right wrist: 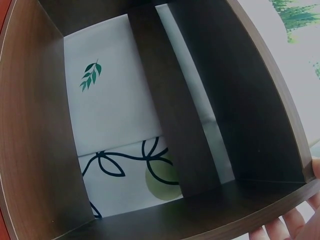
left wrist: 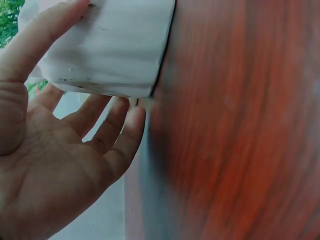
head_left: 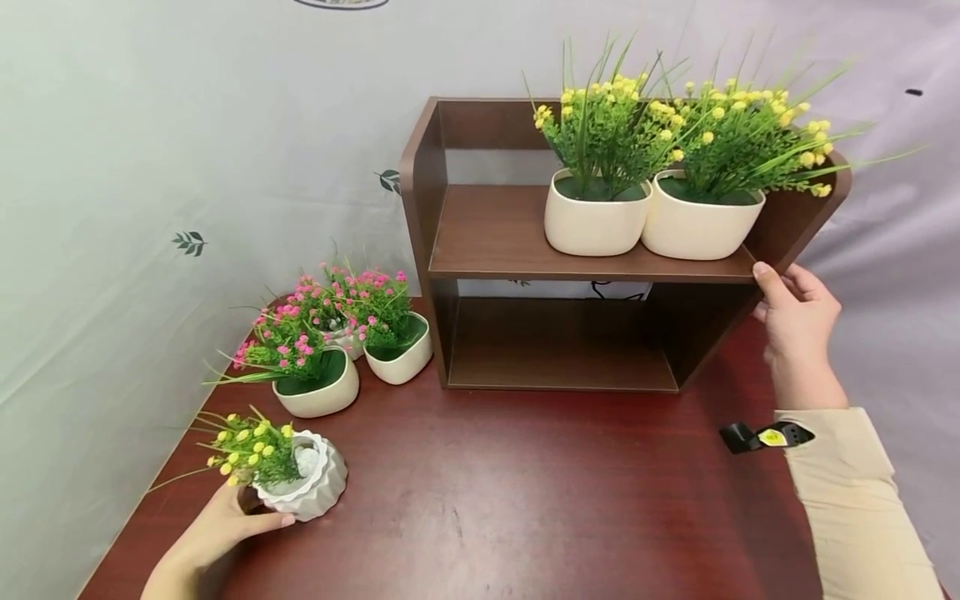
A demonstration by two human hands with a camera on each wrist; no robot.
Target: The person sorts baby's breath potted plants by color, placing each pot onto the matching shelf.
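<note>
A ribbed white pot with yellow flowers stands at the front left of the table. My left hand holds it from the near left side, its thumb along the pot wall in the left wrist view and the fingers curving around the other side. On the right, my right hand grips the side panel of a brown two-tier shelf, thumb on the front edge by the middle board. Fingers wrap behind that panel in the right wrist view.
Two cream pots of yellow flowers and grass sit side by side on the shelf's upper board. Several pink-flowered pots cluster left of the shelf on the dark red table. A patterned cloth wall rises behind.
</note>
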